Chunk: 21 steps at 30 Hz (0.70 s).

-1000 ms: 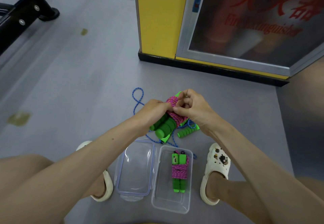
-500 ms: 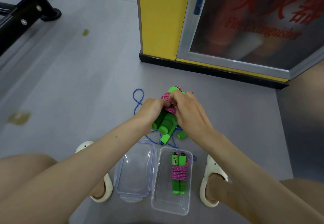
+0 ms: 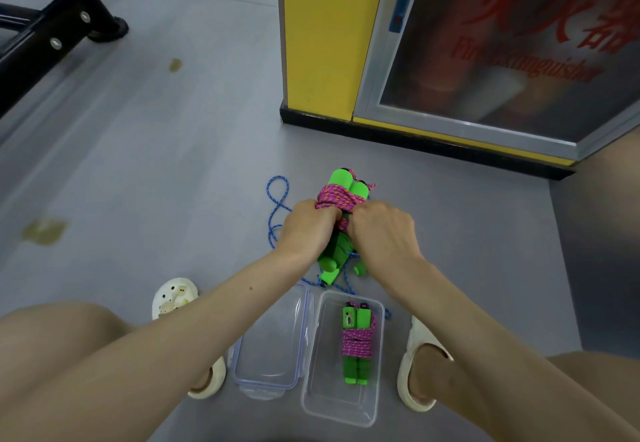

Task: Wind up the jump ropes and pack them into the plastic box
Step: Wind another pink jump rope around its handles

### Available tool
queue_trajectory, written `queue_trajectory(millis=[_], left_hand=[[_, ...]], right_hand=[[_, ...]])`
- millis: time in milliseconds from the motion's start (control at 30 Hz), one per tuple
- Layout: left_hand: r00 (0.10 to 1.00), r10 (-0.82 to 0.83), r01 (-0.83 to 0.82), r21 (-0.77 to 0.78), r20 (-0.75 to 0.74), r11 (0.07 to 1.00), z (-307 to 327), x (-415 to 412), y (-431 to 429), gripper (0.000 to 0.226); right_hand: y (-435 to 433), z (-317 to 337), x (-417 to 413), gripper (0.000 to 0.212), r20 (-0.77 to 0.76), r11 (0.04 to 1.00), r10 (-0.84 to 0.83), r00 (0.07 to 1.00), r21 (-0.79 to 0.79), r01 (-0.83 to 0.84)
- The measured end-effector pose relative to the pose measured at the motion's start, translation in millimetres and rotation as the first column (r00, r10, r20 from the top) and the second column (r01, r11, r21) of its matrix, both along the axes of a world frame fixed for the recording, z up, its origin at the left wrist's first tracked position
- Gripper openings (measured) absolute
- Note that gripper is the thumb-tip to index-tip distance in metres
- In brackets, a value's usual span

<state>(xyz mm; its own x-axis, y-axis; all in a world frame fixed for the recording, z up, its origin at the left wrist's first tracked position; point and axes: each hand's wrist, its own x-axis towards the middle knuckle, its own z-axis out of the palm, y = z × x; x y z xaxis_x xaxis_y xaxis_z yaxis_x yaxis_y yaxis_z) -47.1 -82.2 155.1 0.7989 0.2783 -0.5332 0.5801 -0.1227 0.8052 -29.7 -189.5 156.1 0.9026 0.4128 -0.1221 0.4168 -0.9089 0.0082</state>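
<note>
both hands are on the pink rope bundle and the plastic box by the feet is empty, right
Not empty: the head view shows the plastic box already holding one wound jump rope. The left hand and right hand do grip the pink rope bundle.

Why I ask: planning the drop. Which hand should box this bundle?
Probably right: left hand and right hand both grip the bundle, but the box sits on the right side, its lid on the left.

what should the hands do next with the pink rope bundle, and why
Probably lower the pink rope bundle into the plastic box, beside the wound rope already there. The left hand and right hand grip it, the rope looks fully wrapped round its green handles, and the box has bare space.
</note>
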Motion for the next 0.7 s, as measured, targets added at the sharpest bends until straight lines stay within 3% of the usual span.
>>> queue_trajectory(millis=[100,200,300,400,467,567,633,700], left_hand=[[0.997,0.081,-0.080,-0.060,0.014,0.995,7.6,3.3,5.0,0.020],[0.983,0.174,-0.184,-0.254,-0.061,0.950,13.8,5.4,12.3,0.010],[0.955,0.243,-0.297,-0.483,-0.172,0.824,18.3,4.7,18.8,0.010],[0.936,0.279,-0.353,-0.568,-0.217,0.743,19.0,6.8,22.3,0.013],[0.943,0.277,-0.332,-0.549,-0.183,0.767,17.5,7.8,22.2,0.015],[0.971,0.240,-0.218,-0.355,0.019,0.909,13.3,10.7,21.0,0.013],[0.969,0.198,-0.160,-0.238,0.145,0.958,13.3,9.8,19.1,0.013],[0.967,0.134,-0.104,-0.146,0.215,0.984,11.3,7.5,15.7,0.012]], right_hand=[[-7.0,-6.5,9.0,0.023,0.136,0.959,0.042,0.990,0.273,-0.078],[-17.4,-10.9,11.8,0.028,0.197,0.782,0.043,0.979,0.603,-0.155],[-19.4,-12.4,10.1,0.029,0.198,0.680,0.048,0.979,0.711,-0.177],[-17.1,-12.3,11.8,0.032,0.179,0.643,0.051,0.983,0.747,-0.170],[-17.4,-13.8,12.7,0.032,0.163,0.632,0.053,0.985,0.758,-0.159],[-17.8,-11.3,11.0,0.033,0.028,0.597,0.006,1.000,0.802,-0.026],[-15.5,-5.4,9.1,0.037,-0.209,0.555,-0.072,0.975,0.804,0.213],[-13.3,-1.1,9.2,0.051,-0.448,0.480,-0.089,0.890,0.763,0.433]])
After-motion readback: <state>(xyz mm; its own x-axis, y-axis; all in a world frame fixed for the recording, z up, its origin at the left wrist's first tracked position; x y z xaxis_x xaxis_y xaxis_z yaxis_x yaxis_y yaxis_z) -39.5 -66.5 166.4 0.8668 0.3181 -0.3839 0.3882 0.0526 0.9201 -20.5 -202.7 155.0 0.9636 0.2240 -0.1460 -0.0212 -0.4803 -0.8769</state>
